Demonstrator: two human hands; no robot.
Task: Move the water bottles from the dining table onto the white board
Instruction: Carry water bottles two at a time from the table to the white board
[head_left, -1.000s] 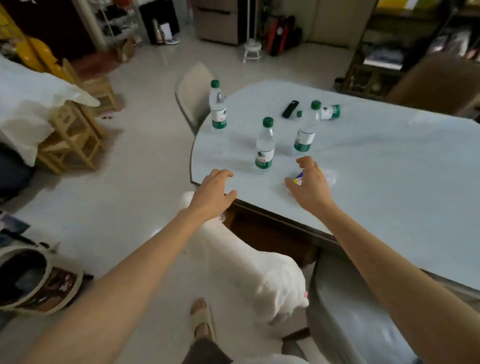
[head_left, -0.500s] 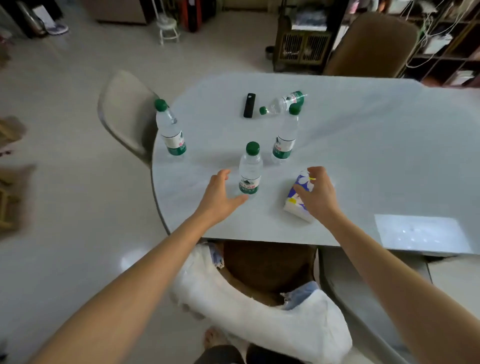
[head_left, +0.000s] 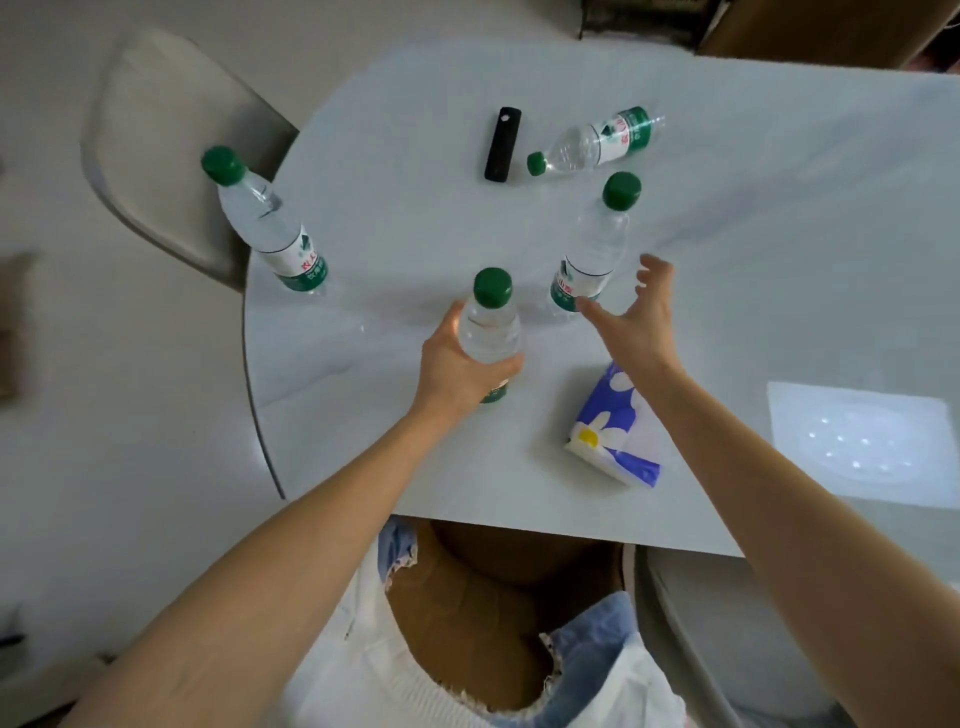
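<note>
We have the left hand (head_left: 457, 364) wrapped around the nearest water bottle (head_left: 491, 327), fingers curled round its lower body just above the green label, the bottle upright near the tabletop's (head_left: 415, 467) front-left edge. The right hand (head_left: 636, 317) is beside the second upright bottle (head_left: 592, 249), fingers spread and lightly bent, thumb tip right at that bottle's green label band; we cannot tell whether it touches, and nothing is gripped there. These two bottles stand close together, the right hand's one a little farther in from the front edge. A third bottle (head_left: 265, 223) stands at the tabletop's left edge, well apart from both hands, in front of a pale chair (head_left: 156, 130). A fourth bottle (head_left: 597, 140) lies on its side toward the far edge, its cap pointing left, just beside a black remote (head_left: 503, 144). Under the right forearm, near the front edge, lies a blue tissue pack (head_left: 613, 431) with white flowers. The white board (head_left: 857, 441) sits flat at the front-right of the tabletop, to the right of the right arm, with no bottle on it.
</note>
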